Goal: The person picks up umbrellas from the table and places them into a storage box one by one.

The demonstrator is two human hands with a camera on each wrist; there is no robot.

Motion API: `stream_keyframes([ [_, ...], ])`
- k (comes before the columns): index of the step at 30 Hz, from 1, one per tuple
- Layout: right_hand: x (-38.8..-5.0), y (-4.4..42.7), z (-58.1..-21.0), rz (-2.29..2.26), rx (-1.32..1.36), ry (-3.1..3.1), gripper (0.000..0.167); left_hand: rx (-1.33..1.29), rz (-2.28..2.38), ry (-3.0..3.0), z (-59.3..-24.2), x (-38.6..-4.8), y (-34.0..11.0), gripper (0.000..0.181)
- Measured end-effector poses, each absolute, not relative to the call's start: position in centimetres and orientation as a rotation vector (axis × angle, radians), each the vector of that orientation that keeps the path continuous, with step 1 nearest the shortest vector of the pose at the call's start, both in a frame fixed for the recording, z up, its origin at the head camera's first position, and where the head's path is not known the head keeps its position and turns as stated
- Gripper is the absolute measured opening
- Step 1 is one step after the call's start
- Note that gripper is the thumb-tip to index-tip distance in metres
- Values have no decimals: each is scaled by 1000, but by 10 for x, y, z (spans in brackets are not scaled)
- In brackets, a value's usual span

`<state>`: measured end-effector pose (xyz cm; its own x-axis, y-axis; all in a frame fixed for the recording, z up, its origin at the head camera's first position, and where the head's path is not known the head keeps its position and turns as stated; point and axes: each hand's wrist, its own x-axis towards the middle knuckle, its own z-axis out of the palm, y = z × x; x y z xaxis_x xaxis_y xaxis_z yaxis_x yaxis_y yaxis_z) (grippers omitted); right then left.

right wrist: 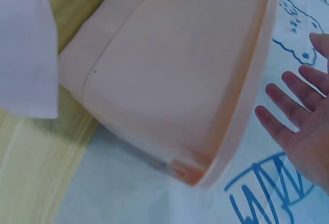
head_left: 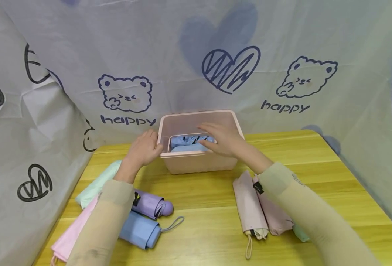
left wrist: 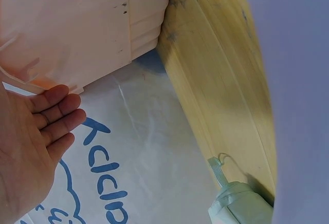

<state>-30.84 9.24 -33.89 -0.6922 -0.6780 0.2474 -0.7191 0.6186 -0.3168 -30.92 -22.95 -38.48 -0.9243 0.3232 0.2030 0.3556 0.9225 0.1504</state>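
Observation:
A pink bin (head_left: 199, 162) stands at the back middle of the table, with blue folded umbrellas (head_left: 187, 147) lying inside. My left hand (head_left: 143, 148) rests at the bin's left rim; in the left wrist view that hand (left wrist: 36, 142) has its fingers extended beside the bin wall (left wrist: 77, 23). Above the bin's right part is my right hand (head_left: 223, 140), fingers spread and holding nothing. The right wrist view has this hand (right wrist: 303, 121) beyond the rim of the bin (right wrist: 239, 116), fingers apart.
At the left lie a mint umbrella (head_left: 97, 184), a pink one (head_left: 72, 232), a purple one (head_left: 147, 203) and a blue one (head_left: 139, 229). Two dusty-pink umbrellas (head_left: 250, 207) (head_left: 273, 214) and a partly hidden green item (head_left: 301, 233) are at the right. A printed cloth (head_left: 182, 85) hangs behind.

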Motion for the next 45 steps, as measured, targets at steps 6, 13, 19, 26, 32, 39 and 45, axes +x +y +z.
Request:
stream_keyframes([
  [6,-283,118,-339,654,1095,-2695,61,-524,-266,-2907,-387,-310,-228,42],
  [13,-256,151,-339,655,1011,-2694,62,-527,-273,-2916,-387,-309,-228,47],
  [19,-241,175,-344,600,978,-2709,62,-514,-273,-2912,-386,-310,-230,49],
  [26,-226,197,-357,538,975,-2768,63,-512,-268,-2918,-384,-309,-230,48],
  [32,-216,208,-375,529,926,-2887,65,-511,-272,-2914,-385,-310,-229,47],
  [39,-204,212,-397,457,898,-2970,65,-498,-269,-2919,-387,-310,-230,46],
  [45,-196,209,-407,404,889,-3048,58,-490,-270,-2923,-387,-311,-229,48],
])
